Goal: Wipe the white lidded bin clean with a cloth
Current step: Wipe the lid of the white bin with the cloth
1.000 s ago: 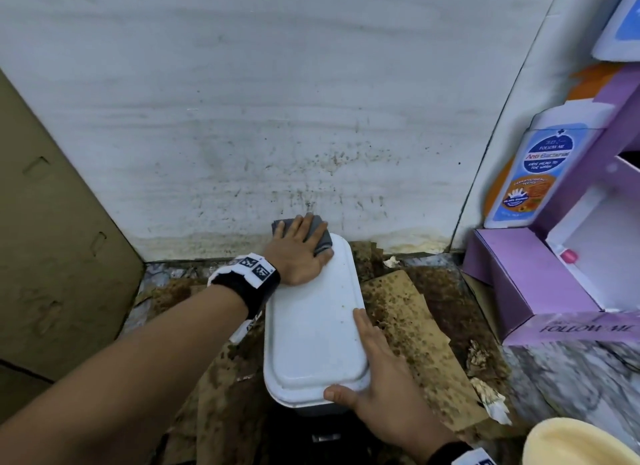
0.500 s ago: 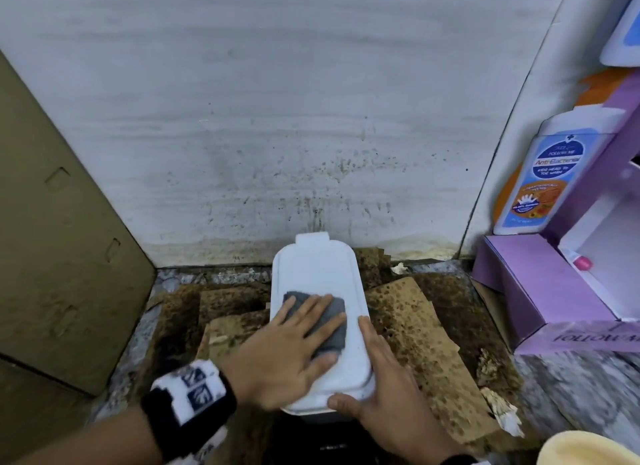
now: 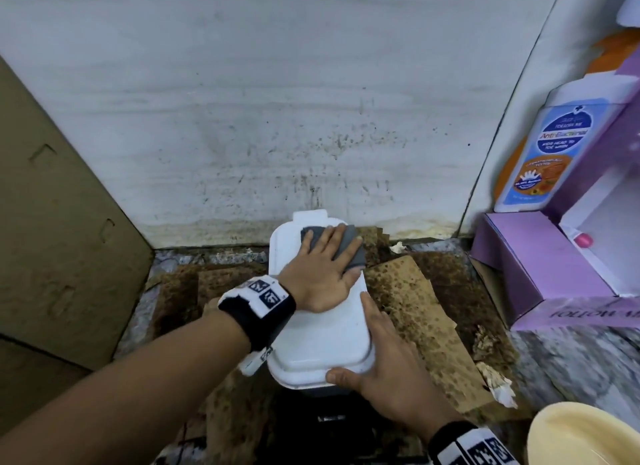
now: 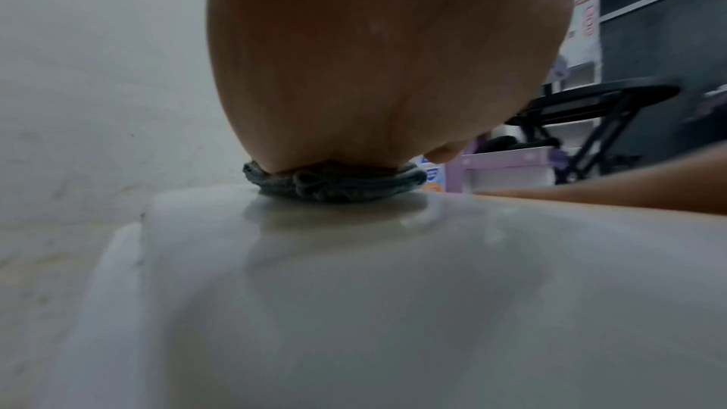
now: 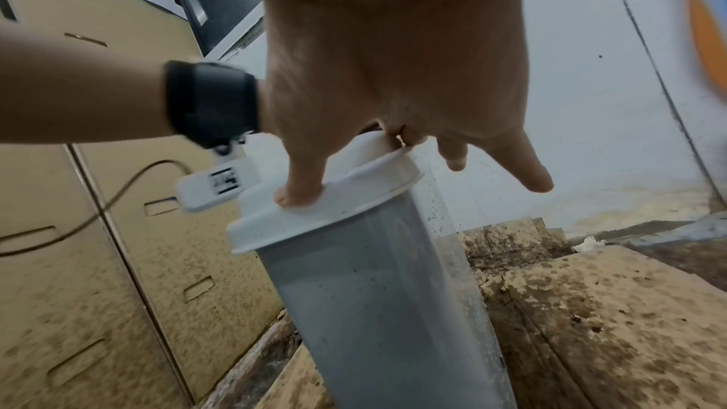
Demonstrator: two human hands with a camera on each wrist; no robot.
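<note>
The white lidded bin stands on the floor against the wall, with its lid (image 3: 322, 329) facing up and its pale grey body (image 5: 385, 307) below. My left hand (image 3: 322, 267) lies flat with straight fingers on a folded grey cloth (image 3: 351, 251) and presses it onto the far right part of the lid. The left wrist view shows the cloth (image 4: 334, 187) squashed under the palm on the glossy lid (image 4: 354, 291). My right hand (image 3: 377, 360) steadies the lid's near right corner. Its thumb (image 5: 299, 192) rests on the lid (image 5: 334, 207) and its fingers lie along the right edge.
A brown cardboard panel (image 3: 52, 239) stands to the left. Stained cardboard sheets (image 3: 415, 312) cover the floor, with crumpled paper (image 3: 495, 385). A purple box (image 3: 536, 267) and a wash bottle (image 3: 543, 153) are on the right. The wall (image 3: 277, 118) behind is speckled with dirt. A cream round object (image 3: 581, 437) is at bottom right.
The left hand slid the cloth from the lid's far end toward me, then back out to the far right part. The right hand stayed on the near right corner.
</note>
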